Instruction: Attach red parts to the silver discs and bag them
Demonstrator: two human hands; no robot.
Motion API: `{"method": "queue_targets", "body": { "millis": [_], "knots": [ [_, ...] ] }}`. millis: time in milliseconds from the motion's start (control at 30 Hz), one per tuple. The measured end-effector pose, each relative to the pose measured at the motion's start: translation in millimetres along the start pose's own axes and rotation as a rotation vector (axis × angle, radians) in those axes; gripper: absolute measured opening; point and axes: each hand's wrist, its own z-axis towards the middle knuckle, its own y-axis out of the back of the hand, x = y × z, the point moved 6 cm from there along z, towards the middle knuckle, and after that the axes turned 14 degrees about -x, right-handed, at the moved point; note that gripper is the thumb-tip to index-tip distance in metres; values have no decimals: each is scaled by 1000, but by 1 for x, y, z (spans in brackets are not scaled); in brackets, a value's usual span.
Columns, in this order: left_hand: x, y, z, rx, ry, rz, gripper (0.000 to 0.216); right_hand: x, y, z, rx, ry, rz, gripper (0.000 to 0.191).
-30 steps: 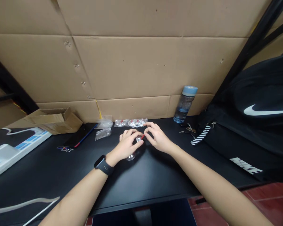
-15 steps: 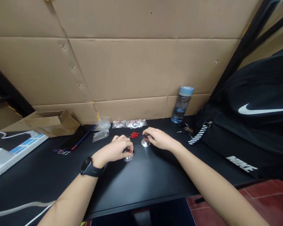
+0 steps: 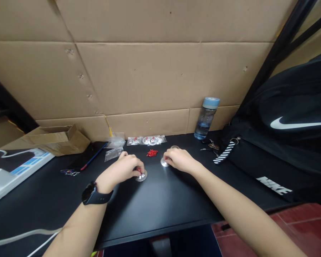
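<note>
My left hand (image 3: 125, 167), with a dark watch on the wrist, pinches the red part of a clear suction cup (image 3: 142, 176) low over the black table. Farther to the right, my right hand (image 3: 178, 158) has its fingertips closed on the red middle of a second clear suction cup (image 3: 164, 163). The rim of another clear disc (image 3: 174, 146) shows just behind my right hand, mostly hidden. Between and beyond the hands lies a small pile of red plastic pieces (image 3: 151, 153), perhaps hooks.
Several bagged suction cups (image 3: 147, 140) lie along the cardboard wall. Empty-looking plastic bags (image 3: 114, 154), a phone (image 3: 88, 157), an open cardboard box (image 3: 66, 139) and a power strip (image 3: 26, 171) are leftward. A water bottle (image 3: 205, 119), keys (image 3: 213, 146) and black bag (image 3: 278, 150) stand right.
My left hand has shifted a little left with its suction cup. My right hand's fingers have closed on the other cup, and the disc rim behind that hand has come into view.
</note>
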Motion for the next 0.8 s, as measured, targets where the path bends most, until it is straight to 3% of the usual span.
{"method": "queue_targets", "body": {
  "millis": [233,433,600,700,800],
  "knots": [
    [10,-1,4,-14,67,82,16,-9,3,-1,54,-69,-55,14],
    [18,6,3,-96,109,102,18,-7,4,-3,-17,-34,26,11],
    [7,11,13,-338,91,-177,21,6,12,2,-203,39,375,8],
    [3,2,20,-479,147,-413,25,14,18,3,-314,54,606,11],
    [-4,-12,26,-531,147,-665,24,16,17,3,-361,-22,757,13]
  ]
}}
